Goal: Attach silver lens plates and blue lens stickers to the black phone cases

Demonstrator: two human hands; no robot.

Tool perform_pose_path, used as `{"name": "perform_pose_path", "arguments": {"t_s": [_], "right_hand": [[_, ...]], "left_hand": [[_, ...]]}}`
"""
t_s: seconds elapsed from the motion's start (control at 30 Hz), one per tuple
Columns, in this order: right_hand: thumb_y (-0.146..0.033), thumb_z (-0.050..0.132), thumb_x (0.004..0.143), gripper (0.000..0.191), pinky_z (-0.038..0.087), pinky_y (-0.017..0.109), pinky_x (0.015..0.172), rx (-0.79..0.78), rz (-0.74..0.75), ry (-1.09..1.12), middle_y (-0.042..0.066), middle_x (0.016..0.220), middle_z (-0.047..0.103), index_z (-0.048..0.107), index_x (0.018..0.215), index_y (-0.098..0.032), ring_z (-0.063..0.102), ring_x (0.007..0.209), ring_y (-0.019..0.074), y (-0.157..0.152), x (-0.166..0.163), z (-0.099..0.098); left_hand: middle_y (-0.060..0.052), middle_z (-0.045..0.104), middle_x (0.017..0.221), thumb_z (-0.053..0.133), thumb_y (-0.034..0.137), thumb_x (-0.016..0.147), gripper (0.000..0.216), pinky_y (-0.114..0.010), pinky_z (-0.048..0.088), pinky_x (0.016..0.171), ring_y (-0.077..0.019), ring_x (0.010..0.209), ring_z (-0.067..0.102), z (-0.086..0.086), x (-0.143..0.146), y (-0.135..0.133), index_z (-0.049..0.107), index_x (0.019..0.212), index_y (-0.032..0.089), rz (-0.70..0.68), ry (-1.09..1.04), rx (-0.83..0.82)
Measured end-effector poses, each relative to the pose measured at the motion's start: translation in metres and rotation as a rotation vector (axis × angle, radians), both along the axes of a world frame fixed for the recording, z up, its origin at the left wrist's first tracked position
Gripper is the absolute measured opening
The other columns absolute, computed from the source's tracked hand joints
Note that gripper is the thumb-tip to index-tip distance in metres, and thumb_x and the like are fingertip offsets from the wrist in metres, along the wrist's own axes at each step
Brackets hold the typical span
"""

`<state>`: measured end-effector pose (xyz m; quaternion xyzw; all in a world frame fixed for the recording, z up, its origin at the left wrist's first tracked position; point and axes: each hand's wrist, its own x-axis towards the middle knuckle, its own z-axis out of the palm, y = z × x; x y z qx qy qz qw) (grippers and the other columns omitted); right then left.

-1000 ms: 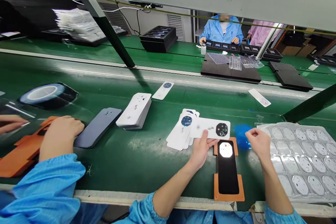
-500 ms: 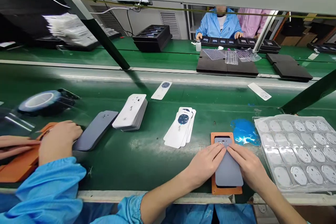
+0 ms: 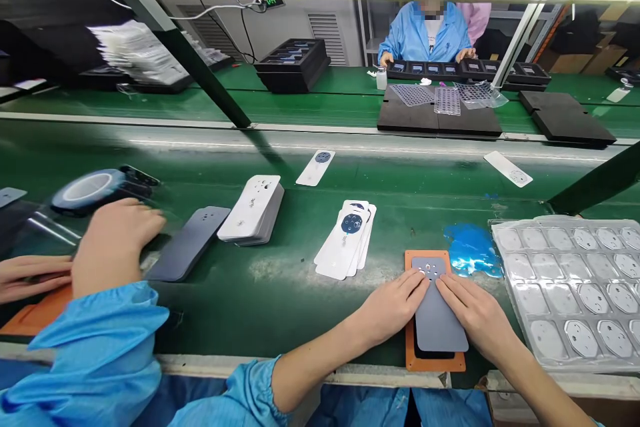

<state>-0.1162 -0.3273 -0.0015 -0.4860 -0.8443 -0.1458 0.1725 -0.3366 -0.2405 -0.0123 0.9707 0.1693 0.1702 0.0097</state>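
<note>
My green bench [image 3: 280, 320] carries an orange frame [image 3: 415, 365] in front of me, crumpled blue film [image 3: 473, 250] beside it, a clear tray [image 3: 560, 296] further right, and, leftward, fanned white cards [image 3: 345, 243], a taller card stack [image 3: 251, 209] and a grey panel [image 3: 193, 243].

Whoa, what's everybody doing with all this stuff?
One person has both hands, left hand and right hand, on a gray panel that lies over an orange frame. Blue film is heaped beside the frame, and farther right is a clear tray with round white pieces in some pockets. To the left are overlapping loose cards and a neat stack. Beyond those, another person's hand is near a second gray panel.
</note>
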Motion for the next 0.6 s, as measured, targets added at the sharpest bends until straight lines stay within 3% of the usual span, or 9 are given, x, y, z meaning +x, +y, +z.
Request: {"name": "perform_pose_path", "arguments": {"t_s": [0.2, 0.4, 0.6], "right_hand": [[-0.002, 0.039, 0.093, 0.042, 0.053, 0.046, 0.104, -0.102, 0.019, -0.075, 0.019, 0.134, 0.062, 0.06, 0.129, -0.004, 0.058, 0.126, 0.0291, 0.002, -0.001, -0.01], [-0.004, 0.036, 0.088, 0.054, 0.045, 0.05, 0.112, -0.189, 0.001, -0.106, 0.021, 0.146, 0.051, 0.051, 0.14, -0.001, 0.047, 0.137, 0.0324, -0.003, -0.003, -0.013], [-0.003, 0.038, 0.085, 0.058, 0.043, 0.049, 0.114, -0.196, -0.006, -0.075, 0.02, 0.144, 0.053, 0.049, 0.141, 0.0, 0.044, 0.139, 0.0311, -0.013, -0.001, -0.017]], "left_hand": [[-0.024, 0.059, 0.135, 0.048, 0.013, 0.093, 0.038, -0.044, 0.047, 0.109, -0.0318, 0.131, 0.055, -0.009, -0.002, 0.0, 0.056, 0.129, 0.004, 0.01, 0.039, 0.016], [-0.023, 0.055, 0.141, 0.05, 0.018, 0.09, 0.048, -0.047, 0.038, 0.115, -0.0328, 0.137, 0.048, -0.009, -0.006, -0.004, 0.052, 0.136, 0.004, 0.006, 0.09, 0.026], [-0.018, 0.061, 0.136, 0.047, 0.013, 0.092, 0.041, -0.043, 0.042, 0.113, -0.0286, 0.13, 0.056, -0.013, -0.009, -0.014, 0.056, 0.131, 0.005, 0.036, 0.031, 0.087]]}}
